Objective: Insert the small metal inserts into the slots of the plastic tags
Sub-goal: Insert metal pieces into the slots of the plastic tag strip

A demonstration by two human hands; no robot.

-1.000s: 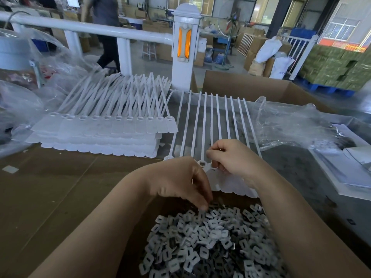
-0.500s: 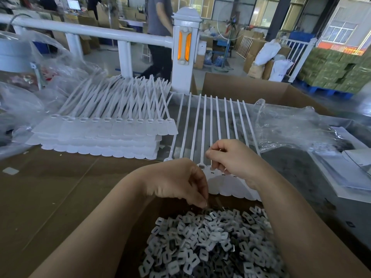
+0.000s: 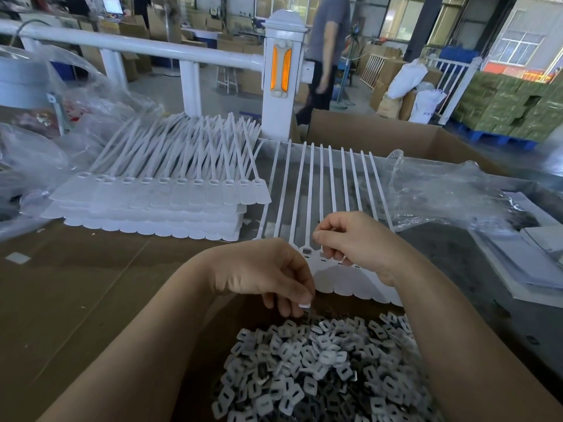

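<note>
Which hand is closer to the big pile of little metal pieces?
Left. The left hand hangs just above the far edge of the metal inserts; the right hand is farther back, on the strip of plastic tags.

A white railing post (image 3: 281, 74) with orange reflectors is seen in a daylit warehouse; behind it a grey floor (image 3: 243, 99), right of it windows (image 3: 518, 47) and green stacked boxes (image 3: 511, 108).

1. The left hand (image 3: 268, 272) was lower before, with its fingertips down among the pile of metal inserts (image 3: 329, 360). Now it is lifted just above the pile, fingers curled together.
2. The right hand (image 3: 356, 242) has slid a little along the row of plastic tags (image 3: 307, 254), away from the pile.
3. A walking person (image 3: 326, 53) beyond the white railing post (image 3: 281, 74) moved from its left side to its right side.
</note>
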